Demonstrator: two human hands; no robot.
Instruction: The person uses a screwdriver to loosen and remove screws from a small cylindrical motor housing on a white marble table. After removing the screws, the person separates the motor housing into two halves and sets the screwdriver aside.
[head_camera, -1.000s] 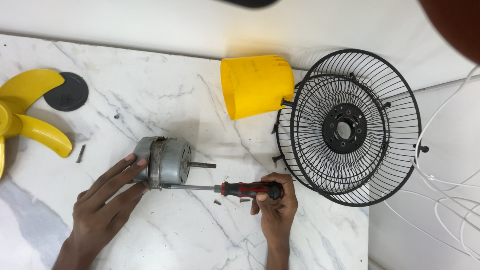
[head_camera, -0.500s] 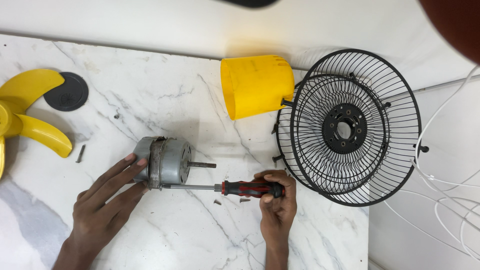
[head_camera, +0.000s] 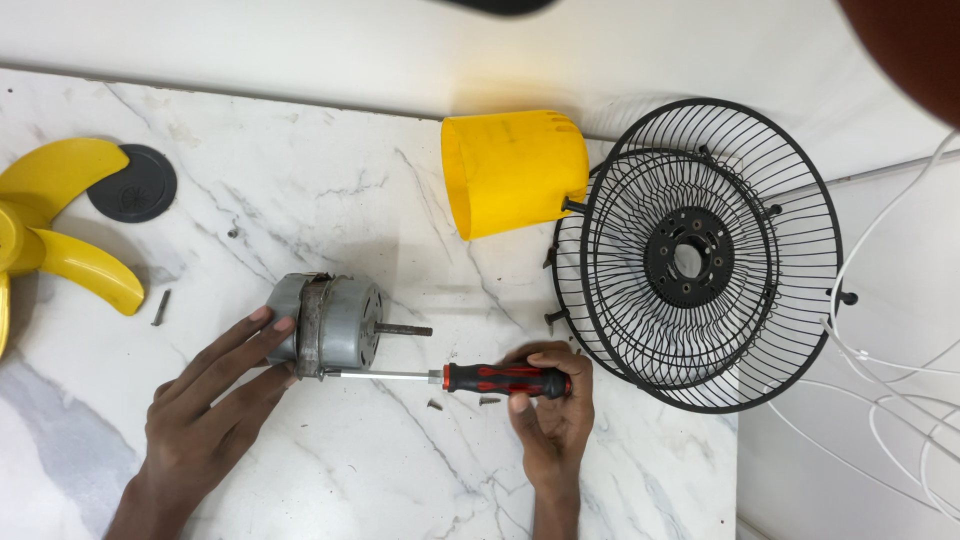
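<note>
White marble counter (head_camera: 300, 200) carries the work. On it the right hand (head_camera: 552, 410) has its grip closed around the red-and-black handle of a screwdriver (head_camera: 480, 379), whose tip meets the grey fan motor (head_camera: 335, 325). The left hand (head_camera: 215, 405) steadies the motor with spread fingers, not clasping it. Loose screws (head_camera: 462, 402) lie below the shaft. Beyond sit a yellow motor cover (head_camera: 515, 170), black wire guards (head_camera: 700, 255) and a yellow fan blade (head_camera: 60, 225).

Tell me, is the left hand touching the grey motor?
Touching. The head view shows the left hand with its fingertips pressed on the grey motor, no gap showing between them.
</note>
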